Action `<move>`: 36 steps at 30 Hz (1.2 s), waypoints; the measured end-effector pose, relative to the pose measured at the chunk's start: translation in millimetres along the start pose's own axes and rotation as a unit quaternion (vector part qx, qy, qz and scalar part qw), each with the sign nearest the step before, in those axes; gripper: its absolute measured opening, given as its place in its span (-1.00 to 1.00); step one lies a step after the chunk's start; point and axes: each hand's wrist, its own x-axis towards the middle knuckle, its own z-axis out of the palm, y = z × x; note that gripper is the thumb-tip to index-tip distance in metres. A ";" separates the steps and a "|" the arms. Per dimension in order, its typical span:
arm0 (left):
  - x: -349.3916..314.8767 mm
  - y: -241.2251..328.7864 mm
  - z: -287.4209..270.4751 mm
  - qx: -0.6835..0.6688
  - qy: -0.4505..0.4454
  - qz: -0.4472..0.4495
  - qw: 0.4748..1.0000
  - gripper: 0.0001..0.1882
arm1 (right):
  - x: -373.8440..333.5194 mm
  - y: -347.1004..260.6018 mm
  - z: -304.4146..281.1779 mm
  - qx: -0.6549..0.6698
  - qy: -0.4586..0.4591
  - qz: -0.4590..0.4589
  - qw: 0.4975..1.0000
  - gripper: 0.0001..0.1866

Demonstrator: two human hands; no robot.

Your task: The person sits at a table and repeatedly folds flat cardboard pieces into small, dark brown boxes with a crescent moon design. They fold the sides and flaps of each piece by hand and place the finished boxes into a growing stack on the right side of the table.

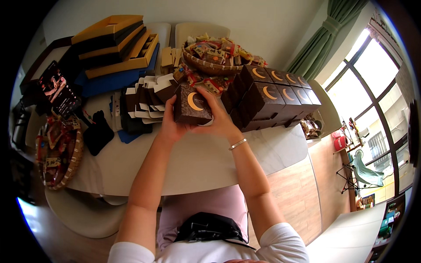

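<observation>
Between both hands I hold a small dark brown box [186, 115] with a golden crescent moon on its face, over the middle of the table. My left hand [170, 123] grips its left side and lower edge. On its right side and top lies my right hand [220, 117], a silver bangle on that wrist. To the right, several matching moon boxes [265, 98] stand stacked in rows. Left of my hands lie flattened, unfolded dark cartons [144, 101] with white flaps. Behind the held box, wrapped snacks [215, 84] lie loose on the table.
A round wicker basket [213, 68] heaped with wrapped snacks sits at the back. At the left are another snack basket [74, 163], a black pouch [99, 131], a phone-like screen [57, 90] and stacked black-and-gold trays [112, 44]. The white table's [193, 175] curved front edge is near me.
</observation>
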 end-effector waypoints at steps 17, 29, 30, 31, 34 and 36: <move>0.8 -0.1 10.6 0.132 0.067 0.174 0.974 -0.36 | 2.3 5.5 3.7 -0.261 0.162 -0.105 0.946 0.05; 72.9 -14.2 99.8 0.210 -0.017 0.156 0.965 -0.31 | -2.6 -84.5 -83.3 -0.438 0.332 -0.136 0.824 -0.27; 84.4 -19.2 102.3 0.203 -0.025 0.156 0.966 -0.26 | 1.1 -86.6 -97.2 -0.410 0.341 -0.106 0.839 -0.32; 100.1 -31.5 100.8 0.234 -0.024 0.142 0.961 -0.19 | 3.5 -85.2 -113.3 -0.384 0.350 -0.073 0.851 -0.36; 125.2 -63.4 102.5 0.347 -0.022 0.078 0.935 -0.03 | 8.9 -63.8 -163.1 -0.357 0.348 0.060 0.865 -0.37; 130.3 -79.5 113.5 0.339 0.016 0.035 0.940 -0.02 | 9.0 -51.3 -176.7 -0.370 0.328 0.106 0.863 -0.35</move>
